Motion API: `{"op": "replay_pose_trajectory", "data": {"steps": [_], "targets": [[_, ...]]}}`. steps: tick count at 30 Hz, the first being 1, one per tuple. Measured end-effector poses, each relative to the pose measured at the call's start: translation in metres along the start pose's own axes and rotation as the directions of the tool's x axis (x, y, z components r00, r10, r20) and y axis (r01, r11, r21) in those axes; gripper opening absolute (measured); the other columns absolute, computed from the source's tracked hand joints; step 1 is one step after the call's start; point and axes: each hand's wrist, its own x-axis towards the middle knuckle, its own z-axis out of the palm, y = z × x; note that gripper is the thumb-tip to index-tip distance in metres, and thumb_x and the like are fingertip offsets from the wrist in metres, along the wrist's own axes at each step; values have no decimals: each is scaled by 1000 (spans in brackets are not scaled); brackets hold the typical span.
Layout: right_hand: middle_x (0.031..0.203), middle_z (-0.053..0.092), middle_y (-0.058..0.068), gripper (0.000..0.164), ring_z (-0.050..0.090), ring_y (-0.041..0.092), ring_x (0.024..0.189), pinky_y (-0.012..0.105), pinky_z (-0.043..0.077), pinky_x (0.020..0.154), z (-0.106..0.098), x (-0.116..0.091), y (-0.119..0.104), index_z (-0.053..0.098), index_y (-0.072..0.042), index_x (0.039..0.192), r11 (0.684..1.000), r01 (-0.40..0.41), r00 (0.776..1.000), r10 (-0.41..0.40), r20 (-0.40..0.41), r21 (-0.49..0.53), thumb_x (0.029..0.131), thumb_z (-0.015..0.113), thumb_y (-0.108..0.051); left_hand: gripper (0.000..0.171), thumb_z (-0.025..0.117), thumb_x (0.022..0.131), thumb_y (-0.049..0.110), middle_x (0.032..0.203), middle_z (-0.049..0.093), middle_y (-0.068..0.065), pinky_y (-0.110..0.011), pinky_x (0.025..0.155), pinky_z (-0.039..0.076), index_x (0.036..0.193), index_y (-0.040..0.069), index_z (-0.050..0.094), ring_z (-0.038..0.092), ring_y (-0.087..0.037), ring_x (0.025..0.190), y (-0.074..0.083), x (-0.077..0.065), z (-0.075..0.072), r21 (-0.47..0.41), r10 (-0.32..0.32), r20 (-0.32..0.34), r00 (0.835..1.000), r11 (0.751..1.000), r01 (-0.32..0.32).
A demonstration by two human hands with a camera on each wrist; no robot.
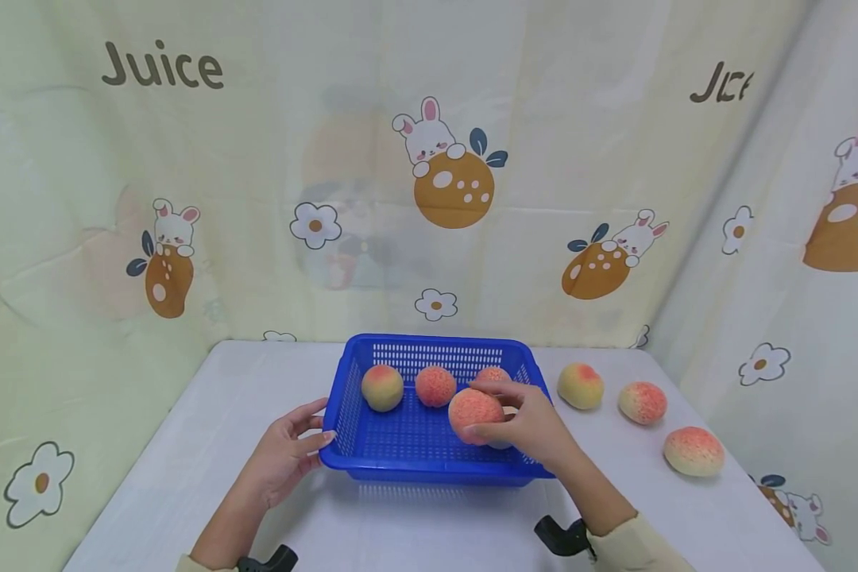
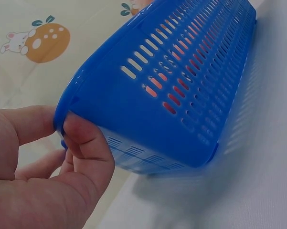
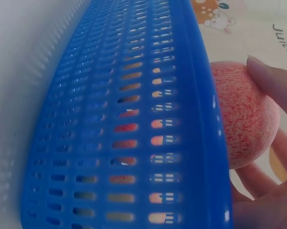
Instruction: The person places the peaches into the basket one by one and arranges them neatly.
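Observation:
A blue plastic basket [image 1: 436,469] with slotted walls sits on the table. My left hand [image 1: 286,453] pinches the rim at its left end, thumb on one side and fingers on the other in the left wrist view. Above the basket's right part, my right hand [image 1: 532,421] holds a reddish peach [image 1: 475,415] between thumb and fingers. In the right wrist view that peach [image 3: 248,114] shows just past the rim. Inside the basket lie a yellow-pink peach [image 1: 382,388] at the left, a red peach [image 1: 435,386] in the middle and another peach [image 1: 493,374], partly hidden, at the back right.
Three more peaches lie right of the basket: a yellow one [image 1: 581,386], a speckled one [image 1: 643,403] and a pink-topped one [image 1: 693,452] nearer the table's right edge. A printed curtain [image 1: 257,159] hangs behind the white-covered table [image 1: 429,532].

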Motion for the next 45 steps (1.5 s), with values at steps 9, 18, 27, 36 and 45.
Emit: {"op": "replay_pose_trajectory", "data": {"steps": [9,18,27,36,45], "targets": [[135,66,-3,63,61,24,114,39,58,92,12,6,1,69,-33,131,1000,28,1000,-28,2,-11,73,93,-39,62,68,96,2,124,54,-16,-31,82,61,153,12,46,64,-21,100,1,0,2,13,-1,-4,1000,1000,1],[134,67,-4,62,62,23,115,42,58,94,22,13,6,70,-32,131,999,34,999,-34,11,-23,74,92,-40,62,68,96,2,126,53,-17,-31,82,61,153,12,45,64,-22,100,0,-1,1,15,-2,-5,1000,1000,2],[132,68,-2,63,63,22,113,39,59,92,30,17,3,70,-25,132,1000,21,999,-20,25,-12,74,92,-35,63,68,97,3,128,53,-18,-32,82,61,154,12,44,65,-23,100,-1,-1,0,16,-7,-2,1000,1000,7],[124,70,1,60,60,23,104,34,55,84,36,22,2,72,-20,129,997,43,999,-41,30,-60,75,92,-34,63,69,96,3,125,53,-16,-32,82,61,154,12,45,64,-22,100,0,-1,0,17,-6,-6,1000,1000,6],[119,73,-5,58,63,23,107,40,59,90,40,29,2,73,-29,127,989,8,1000,-9,-5,-149,73,93,-37,63,69,96,4,126,53,-16,-32,83,61,153,12,45,65,-21,100,0,0,0,19,-7,-4,1000,1000,7]]}}
